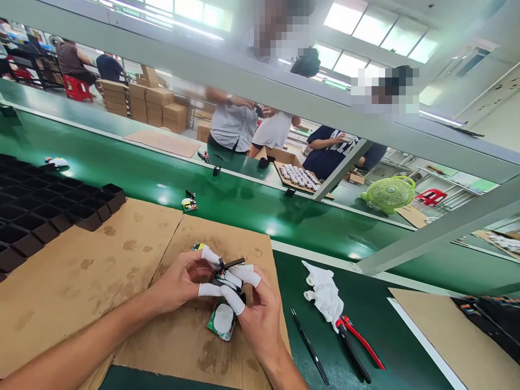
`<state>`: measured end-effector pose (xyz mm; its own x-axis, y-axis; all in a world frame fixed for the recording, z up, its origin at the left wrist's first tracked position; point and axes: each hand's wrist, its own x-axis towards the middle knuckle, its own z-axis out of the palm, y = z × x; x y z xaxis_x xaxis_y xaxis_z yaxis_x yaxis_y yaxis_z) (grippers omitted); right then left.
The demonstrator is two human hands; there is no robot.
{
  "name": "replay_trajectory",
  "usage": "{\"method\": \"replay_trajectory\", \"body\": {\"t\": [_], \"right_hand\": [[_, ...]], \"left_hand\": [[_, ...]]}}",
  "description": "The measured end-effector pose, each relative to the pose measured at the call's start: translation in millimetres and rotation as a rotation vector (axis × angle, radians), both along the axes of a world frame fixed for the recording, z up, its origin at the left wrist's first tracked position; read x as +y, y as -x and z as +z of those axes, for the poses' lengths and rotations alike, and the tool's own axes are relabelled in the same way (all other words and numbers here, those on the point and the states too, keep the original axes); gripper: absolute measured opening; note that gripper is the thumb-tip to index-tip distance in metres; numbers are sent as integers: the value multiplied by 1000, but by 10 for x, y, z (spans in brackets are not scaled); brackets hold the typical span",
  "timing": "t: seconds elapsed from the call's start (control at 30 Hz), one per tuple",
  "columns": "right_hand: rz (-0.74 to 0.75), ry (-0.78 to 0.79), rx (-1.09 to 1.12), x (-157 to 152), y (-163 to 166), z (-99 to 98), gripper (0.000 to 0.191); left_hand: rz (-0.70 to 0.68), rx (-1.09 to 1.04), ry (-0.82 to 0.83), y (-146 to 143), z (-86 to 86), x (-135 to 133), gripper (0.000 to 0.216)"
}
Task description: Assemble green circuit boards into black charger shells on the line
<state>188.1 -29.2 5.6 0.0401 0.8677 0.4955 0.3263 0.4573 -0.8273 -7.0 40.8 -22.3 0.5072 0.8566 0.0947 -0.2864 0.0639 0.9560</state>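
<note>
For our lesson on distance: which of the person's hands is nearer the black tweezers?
The right hand: it is to the left of the tweezers. The left hand is farther left, beyond the right hand.

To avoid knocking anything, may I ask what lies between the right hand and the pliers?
In the head view, dark tweezers lie on the green tabletop between the right hand and the pliers, with the cardboard edge nearer the hand.
</note>
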Motion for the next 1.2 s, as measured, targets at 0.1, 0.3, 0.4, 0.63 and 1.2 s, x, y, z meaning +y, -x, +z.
{"method": "replay_trajectory", "body": {"t": [0.1, 0.3, 0.4, 0.63, 1.2], "right_hand": [[6, -21, -26, 12, -20, 4, 12], [25, -70, 49, -6, -126, -37, 40], [153, -6, -27, -8, -84, -48, 37], [377, 20, -99, -31, 128, -46, 20], [483, -227, -338, 16, 164, -172, 36]], "left_hand": [[-24, 9, -6, 19, 58, 2, 56], [-118, 75, 29, 203, 136, -156, 55], [-68, 186, -56, 382, 107, -319, 45], [136, 406, -180, 660, -12, -572, 39], [165, 558, -264, 761, -213, -634, 32]]}}
